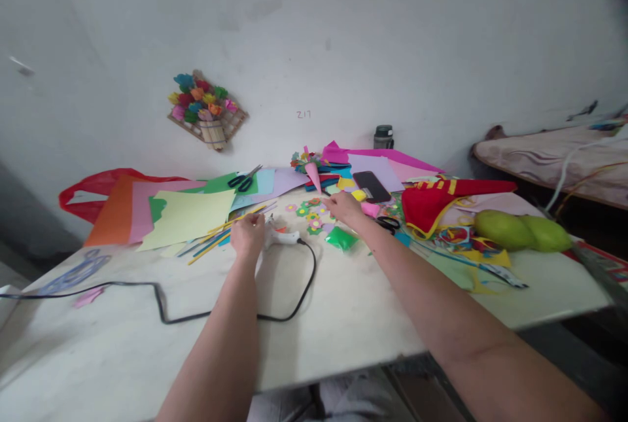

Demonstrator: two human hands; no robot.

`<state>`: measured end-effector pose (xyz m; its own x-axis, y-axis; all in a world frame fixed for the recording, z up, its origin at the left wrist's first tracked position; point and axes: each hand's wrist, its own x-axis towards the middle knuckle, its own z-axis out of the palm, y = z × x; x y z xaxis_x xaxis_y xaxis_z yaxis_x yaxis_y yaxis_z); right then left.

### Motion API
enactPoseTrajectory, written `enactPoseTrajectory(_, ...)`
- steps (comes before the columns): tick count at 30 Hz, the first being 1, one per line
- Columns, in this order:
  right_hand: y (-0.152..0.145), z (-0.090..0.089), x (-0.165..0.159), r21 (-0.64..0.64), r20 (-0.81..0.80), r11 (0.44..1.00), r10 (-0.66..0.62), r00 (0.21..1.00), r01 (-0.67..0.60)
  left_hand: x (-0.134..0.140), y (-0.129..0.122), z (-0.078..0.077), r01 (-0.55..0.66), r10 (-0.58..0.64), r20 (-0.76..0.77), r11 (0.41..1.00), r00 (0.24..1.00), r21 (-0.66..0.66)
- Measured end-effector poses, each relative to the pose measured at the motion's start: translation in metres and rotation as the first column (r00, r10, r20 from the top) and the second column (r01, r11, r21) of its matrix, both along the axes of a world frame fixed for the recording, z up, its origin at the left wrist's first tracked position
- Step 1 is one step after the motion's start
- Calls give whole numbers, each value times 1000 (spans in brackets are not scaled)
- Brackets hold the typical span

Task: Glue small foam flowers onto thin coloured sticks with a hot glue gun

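Observation:
My left hand [248,236] is over the table beside a white glue gun [283,237], fingers bent together; anything between them is too small to make out. The glue gun lies on its side with a black cord. My right hand [344,207] reaches to the scattered small paper flowers [314,216], its thumb and fingertips drawn together; what they pinch is not clear. Just beyond it is a pink paper cone [313,176] with coloured pieces around its top. A green packet [340,239] lies below the right hand. Thin yellow and blue strips [209,248] lie left of my left hand.
Coloured sheets [189,216] and black scissors [244,180] lie back left. A phone [371,186], red cloth [429,206], green fruits [505,229] and pliers [503,273] are at right. The black cord [186,318] crosses the front. A bottle [383,137] stands by the wall.

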<state>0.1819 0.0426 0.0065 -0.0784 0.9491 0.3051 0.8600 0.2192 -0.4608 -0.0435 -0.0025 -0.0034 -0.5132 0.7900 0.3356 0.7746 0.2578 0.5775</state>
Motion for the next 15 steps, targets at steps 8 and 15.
enactPoseTrajectory(8, 5, -10, -2, 55, -28, 989, 140, 990, -138, -1, 0, -1, -5, 5, -5, 1000, 1000, -19)
enactPoseTrajectory(15, 2, -1, 2, -24, -16, 996, 89, 996, -89, 0, 1, -1, -20, 19, -40, 999, 999, -29)
